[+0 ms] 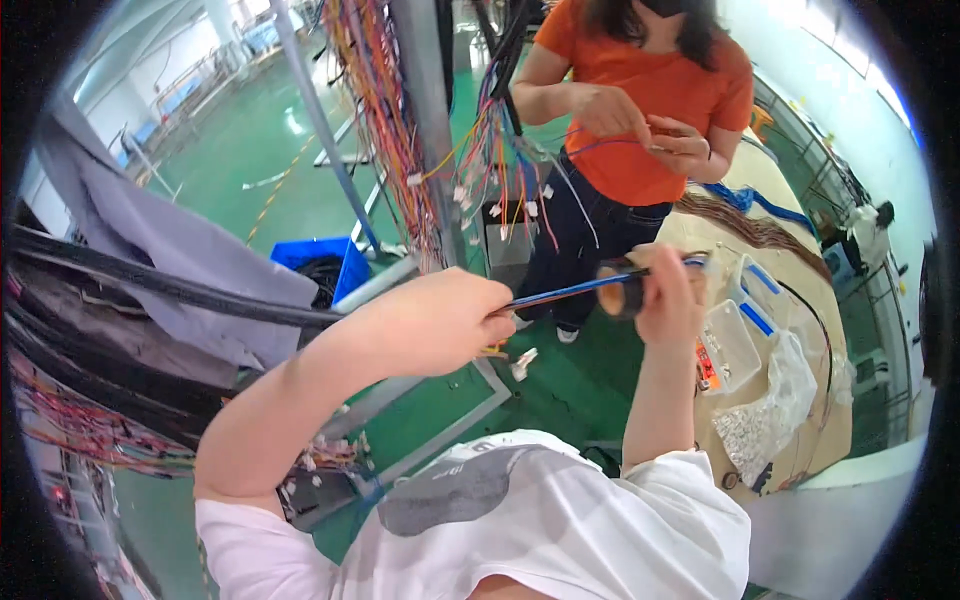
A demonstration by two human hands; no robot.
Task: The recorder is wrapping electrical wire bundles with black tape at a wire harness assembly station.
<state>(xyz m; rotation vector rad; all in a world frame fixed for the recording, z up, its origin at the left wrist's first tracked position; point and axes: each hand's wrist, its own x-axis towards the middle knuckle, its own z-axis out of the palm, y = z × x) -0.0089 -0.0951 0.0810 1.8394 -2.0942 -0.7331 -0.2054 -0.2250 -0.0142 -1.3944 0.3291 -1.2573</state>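
My left hand (450,315) is closed round a thin bundle of blue, brown and dark wires (565,293). Out of that fist the wires run to the right, stretched toward my other hand. There my right hand (670,305) is closed, with a roll of black tape (625,290) that has a brown core at its fingers. The roll sits against the wire bundle, slightly blurred. Just beyond the right fingers the wire ends show. A thick black-wrapped cable (200,290) reaches from the left edge to behind my left forearm.
Ahead, a person in an orange shirt (640,110) handles a blue wire. Hanging harnesses (375,130) and a metal frame (435,110) stand left of them. A table (790,270) at right bears plastic boxes (735,345), a bag of small white parts (755,430) and wires. A blue bin (350,265) is at left.
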